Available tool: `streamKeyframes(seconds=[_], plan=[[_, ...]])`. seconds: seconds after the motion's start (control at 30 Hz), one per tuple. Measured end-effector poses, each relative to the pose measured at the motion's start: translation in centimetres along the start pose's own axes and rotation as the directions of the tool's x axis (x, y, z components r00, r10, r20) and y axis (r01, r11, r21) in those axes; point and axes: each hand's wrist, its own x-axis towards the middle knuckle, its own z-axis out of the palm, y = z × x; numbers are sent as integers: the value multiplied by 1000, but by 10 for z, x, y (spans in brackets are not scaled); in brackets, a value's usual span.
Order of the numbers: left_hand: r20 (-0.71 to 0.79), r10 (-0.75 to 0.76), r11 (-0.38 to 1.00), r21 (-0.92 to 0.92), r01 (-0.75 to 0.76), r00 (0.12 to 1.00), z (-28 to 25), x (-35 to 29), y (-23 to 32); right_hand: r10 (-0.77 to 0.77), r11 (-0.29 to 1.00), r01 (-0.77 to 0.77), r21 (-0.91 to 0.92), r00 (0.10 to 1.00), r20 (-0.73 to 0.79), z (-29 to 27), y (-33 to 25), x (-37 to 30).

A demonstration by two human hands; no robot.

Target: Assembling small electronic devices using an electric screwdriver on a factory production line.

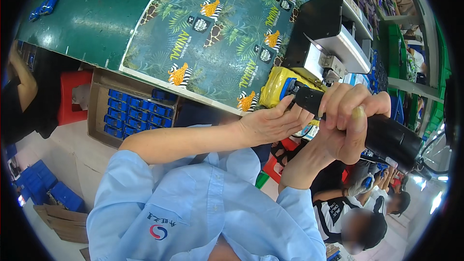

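Observation:
My right hand (353, 121) is wrapped around a black electric screwdriver (394, 140), held almost level with its nose toward the left. That nose meets a small blue plastic part (286, 87) resting in a yellow tape-wrapped block (271, 88) at the table's front edge. Just below the nose is my left hand (275, 125), thumb and fingers drawn together beside the blue part. Whatever lies between these fingertips is hidden.
A box-shaped machine with a black panel (316, 19) stands behind the yellow block. An animal-print sheet (203, 34) covers the green table (96, 19). To the left sits a carton (96, 111) of blue pieces by a red stool (75, 92). Other people work at both sides.

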Motion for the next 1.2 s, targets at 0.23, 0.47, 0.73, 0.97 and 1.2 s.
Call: streamKeyframes(seconds=[0.23,0.47,0.73,0.97,1.2], plan=[[-4,-10,1000,6,10,1000,4,-2,4,-44,998,42,-57,998,-40,4,1,-3],[37,-26,1000,17,26,999,0,-4,8,-9,994,-15,-109,976,-216,11,0,-8],[111,-71,984,-155,88,991,-19,10,6,-181,983,182,-7,968,-176,-12,-58,-5],[108,-301,672,-681,291,948,-51,26,-46,-109,985,15,-173,829,-548,-88,-80,-70],[171,-73,835,-528,154,983,-37,71,-23,-107,963,-81,-257,760,-641,-107,-56,-97]])
